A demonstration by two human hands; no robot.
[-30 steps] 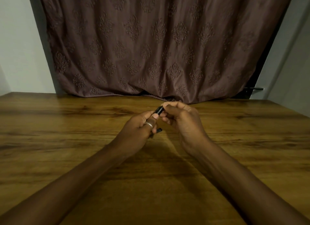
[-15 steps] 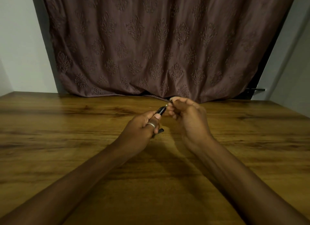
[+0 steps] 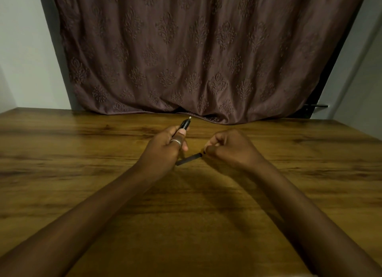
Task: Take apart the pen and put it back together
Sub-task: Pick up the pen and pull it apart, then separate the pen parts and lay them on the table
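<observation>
1. The left hand (image 3: 165, 146) is closed around the black pen body (image 3: 184, 125). Thumb and fingers pinch its upper part, and a silver ring (image 3: 176, 141) shows on one finger.
2. The pen body tilts up and away toward the far edge of the wooden surface (image 3: 82, 194). Its pale writing tip (image 3: 190, 117) is bare and points at the brown curtain (image 3: 196, 49).
3. Below the left hand a dark slim length (image 3: 188, 159) runs out toward the right hand (image 3: 231, 148). It looks like the lower end of the same pen, though I cannot tell whether it is one piece with the part above.
4. The right hand is curled into a loose fist just beside that lower end. Its fingertips (image 3: 207, 149) are pressed together around something small and dark (image 3: 204, 152). I cannot tell what that piece is, or whether it is free of the pen.
5. Both hands hover over the middle of the surface, nearer the far edge than the near one. Nothing lies on the wood.
6. Judging by the bare tip, the cap or front piece appears to be off, so the taking apart seems begun.
7. What seems left: removing the rear piece and any inner refill, then the whole reassembly.
</observation>
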